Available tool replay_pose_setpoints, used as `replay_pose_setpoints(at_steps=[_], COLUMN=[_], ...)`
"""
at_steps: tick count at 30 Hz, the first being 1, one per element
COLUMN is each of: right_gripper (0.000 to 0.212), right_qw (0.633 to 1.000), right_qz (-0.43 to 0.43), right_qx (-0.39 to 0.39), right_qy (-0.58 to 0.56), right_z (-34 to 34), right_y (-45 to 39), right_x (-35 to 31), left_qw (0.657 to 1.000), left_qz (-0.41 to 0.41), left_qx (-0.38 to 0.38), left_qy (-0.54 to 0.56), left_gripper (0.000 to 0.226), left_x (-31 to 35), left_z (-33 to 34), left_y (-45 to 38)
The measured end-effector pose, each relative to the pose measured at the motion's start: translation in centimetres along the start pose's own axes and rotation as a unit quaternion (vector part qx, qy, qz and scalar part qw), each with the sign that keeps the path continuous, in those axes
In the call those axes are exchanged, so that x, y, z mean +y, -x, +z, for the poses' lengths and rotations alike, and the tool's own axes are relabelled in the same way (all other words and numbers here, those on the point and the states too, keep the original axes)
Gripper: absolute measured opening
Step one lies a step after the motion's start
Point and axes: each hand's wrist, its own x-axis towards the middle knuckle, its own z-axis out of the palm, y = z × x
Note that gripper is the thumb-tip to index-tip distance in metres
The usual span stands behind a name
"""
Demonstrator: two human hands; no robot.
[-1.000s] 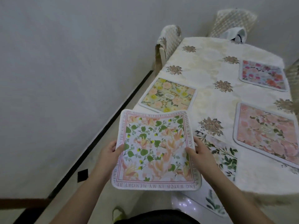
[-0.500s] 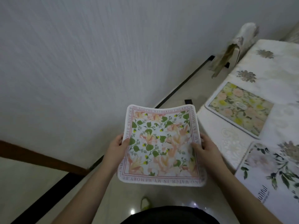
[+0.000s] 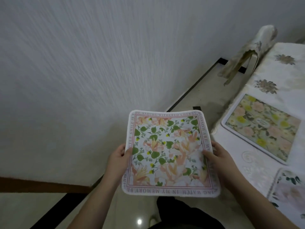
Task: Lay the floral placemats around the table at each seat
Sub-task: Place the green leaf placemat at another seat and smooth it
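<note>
I hold a square floral placemat (image 3: 168, 152) with green leaves, peach flowers and a lettered pink border flat in front of me, over the floor beside the table. My left hand (image 3: 118, 158) grips its left edge and my right hand (image 3: 217, 158) grips its right edge, thumbs on top. On the table (image 3: 280, 76) to the right lies a yellow and pink floral placemat (image 3: 262, 128). Another placemat with dark green leaves (image 3: 290, 195) lies at the table's near corner, partly cut off by the frame.
A white textured wall (image 3: 82, 63) fills the left and centre. A covered chair (image 3: 247, 53) stands at the table's left side near the wall. Pale tiled floor (image 3: 189, 100) with a dark strip runs between wall and table. A brown ledge (image 3: 41, 184) crosses the lower left.
My view has swung left, away from the table toward the wall. The held placemat stays between both hands and has come off the table edge, now over the floor.
</note>
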Motion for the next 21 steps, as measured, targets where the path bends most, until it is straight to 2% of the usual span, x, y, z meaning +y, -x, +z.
replay_pose_setpoints(at_steps=[5,11,21], right_gripper=[0.025,0.021,0.022], right_qw=[1.0,0.998,0.997], right_qz=[-0.007,-0.045,-0.023], right_qx=[0.021,0.029,0.071], right_qy=[-0.002,0.014,-0.032], right_z=[-0.5,-2.0,-4.4], right_y=[-5.5,-11.4,-17.0], right_x=[-2.4,-5.7,-8.6], left_qw=[0.998,0.994,0.992], left_qz=[0.04,0.063,0.059], left_qx=[-0.018,0.001,-0.025], left_qy=[-0.051,-0.085,-0.111], left_gripper=[0.018,0.012,0.012], left_x=[5.1,11.4,15.7], left_z=[2.4,5.8,9.3], left_y=[-4.1,-8.8,-16.7])
